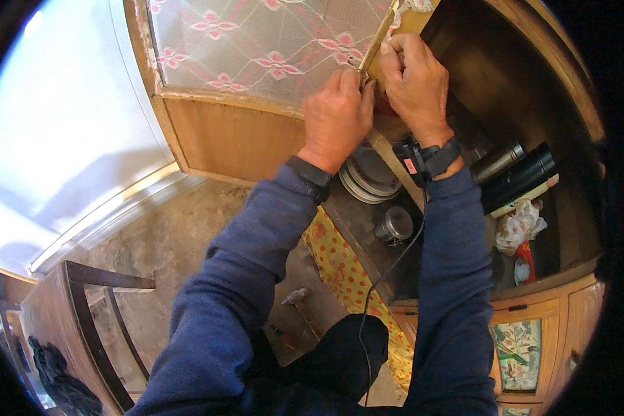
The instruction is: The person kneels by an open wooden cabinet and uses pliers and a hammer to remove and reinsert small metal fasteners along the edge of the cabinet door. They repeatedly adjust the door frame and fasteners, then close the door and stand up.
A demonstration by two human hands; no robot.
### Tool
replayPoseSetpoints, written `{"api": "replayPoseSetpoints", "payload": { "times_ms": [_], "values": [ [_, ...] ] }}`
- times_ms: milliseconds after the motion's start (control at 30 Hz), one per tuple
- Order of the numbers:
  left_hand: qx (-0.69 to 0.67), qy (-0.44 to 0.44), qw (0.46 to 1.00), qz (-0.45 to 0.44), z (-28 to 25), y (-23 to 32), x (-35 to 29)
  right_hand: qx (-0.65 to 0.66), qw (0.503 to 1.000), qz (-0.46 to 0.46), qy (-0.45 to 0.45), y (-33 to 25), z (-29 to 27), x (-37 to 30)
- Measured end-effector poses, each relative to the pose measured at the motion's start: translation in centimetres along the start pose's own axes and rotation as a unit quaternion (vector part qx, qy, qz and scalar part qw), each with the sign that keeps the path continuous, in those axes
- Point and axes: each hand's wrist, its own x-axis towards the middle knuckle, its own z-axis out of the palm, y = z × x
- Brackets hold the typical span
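A wooden cabinet door [236, 127] stands swung out in front of me, its upper panel covered with lace cloth [277, 66] in a pink flower pattern. My left hand [336, 114] is closed at the panel's right edge, thumb and fingers pressed together; what sits between them is hidden. Slightly higher and to the right, my right hand [416, 80] pinches at the door's edge, where a ragged pale strip [397, 17] runs down to the fingertips. Both wrists wear black bands, and a cable [388, 272] hangs from the right one.
Inside the cabinet are stacked plates [369, 177], a lidded jar [397, 223], a dark cylindrical flask [523, 177] and a plastic bag [520, 227]. A yellow patterned cloth [336, 256] hangs at its front. A hammer [296, 297] lies on the floor; a wooden chair [69, 305] stands at lower left.
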Motion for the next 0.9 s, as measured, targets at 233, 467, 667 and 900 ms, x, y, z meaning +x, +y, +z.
{"api": "replayPoseSetpoints", "payload": {
  "times_ms": [233,467,667,900],
  "values": [
    [0.009,0.003,1.0,-0.015,0.0,0.2,0.1,0.036,0.999,0.003,-0.004,0.0,-0.2,-0.4],
    [0.017,-0.008,1.0,-0.001,0.0,0.6,0.0,0.085,0.994,0.049,0.039,0.1,0.0,-0.5],
    [0.009,-0.018,1.0,-0.003,-0.3,0.3,-0.1,0.026,0.997,0.064,0.04,-1.8,0.0,-1.0],
    [0.007,-0.018,1.0,-0.001,-0.5,0.2,-0.2,-0.05,0.998,0.022,0.04,-1.6,0.7,-0.1]
  ]
}}
